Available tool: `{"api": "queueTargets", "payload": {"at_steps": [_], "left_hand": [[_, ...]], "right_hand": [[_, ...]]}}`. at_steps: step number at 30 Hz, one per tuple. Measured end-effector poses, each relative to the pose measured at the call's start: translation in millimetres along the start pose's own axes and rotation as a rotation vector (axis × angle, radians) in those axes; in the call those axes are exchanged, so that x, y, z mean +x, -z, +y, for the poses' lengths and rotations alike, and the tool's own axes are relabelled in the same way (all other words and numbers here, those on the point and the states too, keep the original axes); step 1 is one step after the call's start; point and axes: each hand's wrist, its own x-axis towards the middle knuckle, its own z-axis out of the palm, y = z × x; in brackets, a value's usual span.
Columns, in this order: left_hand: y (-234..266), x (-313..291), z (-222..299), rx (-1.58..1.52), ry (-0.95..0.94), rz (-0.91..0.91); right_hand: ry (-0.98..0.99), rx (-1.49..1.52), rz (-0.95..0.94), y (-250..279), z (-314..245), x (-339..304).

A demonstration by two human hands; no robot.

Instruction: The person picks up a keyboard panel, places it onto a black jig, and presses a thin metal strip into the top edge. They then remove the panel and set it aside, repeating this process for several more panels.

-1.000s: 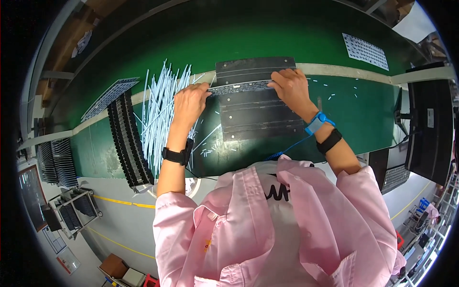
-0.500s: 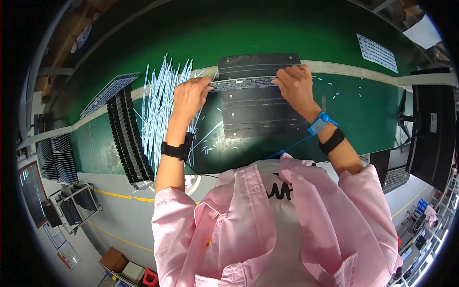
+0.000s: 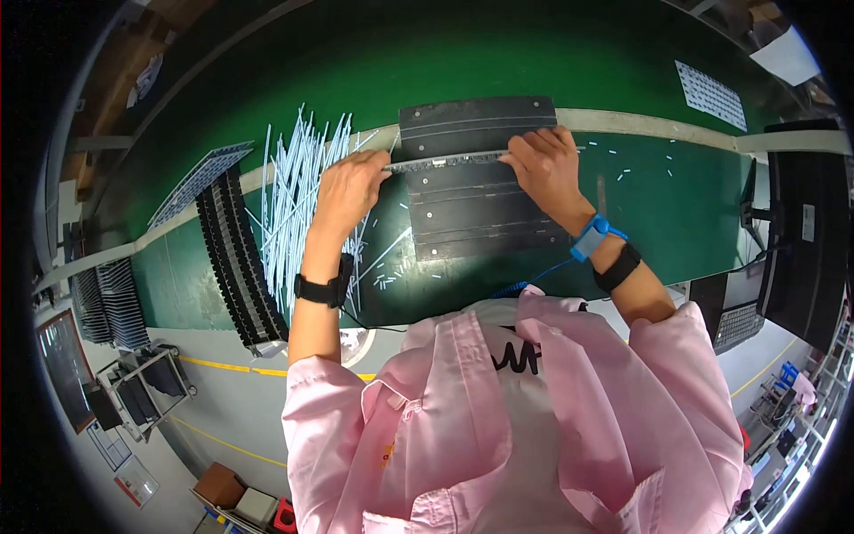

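Note:
Between my two hands stretches a narrow strip with small dark parts along it and a pale edge. My left hand pinches its left end, and my right hand grips the right end. The strip crosses a black grooved plate with several screws, lying on the green bench. Whether the strip rests in a groove or sits just above it, I cannot tell. Left of my left hand lies a loose heap of thin pale-blue sticks. Both fingertips are partly hidden behind the strip's ends.
A black slotted rack stands left of the sticks, with a perforated panel behind it. Another white perforated panel lies at the far right. Short pale offcuts are scattered on the bench. A blue coiled cord runs from my right wrist.
The strip has turned in my hands, so its broad face now shows as a thinner edge. Both hands have shifted slightly; the strip stays over the black plate.

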Motion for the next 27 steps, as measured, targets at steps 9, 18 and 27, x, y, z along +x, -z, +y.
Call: {"api": "queueTargets", "payload": {"at_steps": [9, 18, 27], "left_hand": [[1, 6, 3, -0.004, 0.015, 0.021], [-53, 75, -80, 0.026, 0.064, 0.013], [15, 93, -89, 0.092, 0.096, 0.518]], "right_hand": [[0.032, -0.005, 0.007, -4, 10, 8], [-0.127, 0.091, -0.305, -88, 92, 59], [-0.335, 0.199, -0.335, -50, 120, 114]]}}
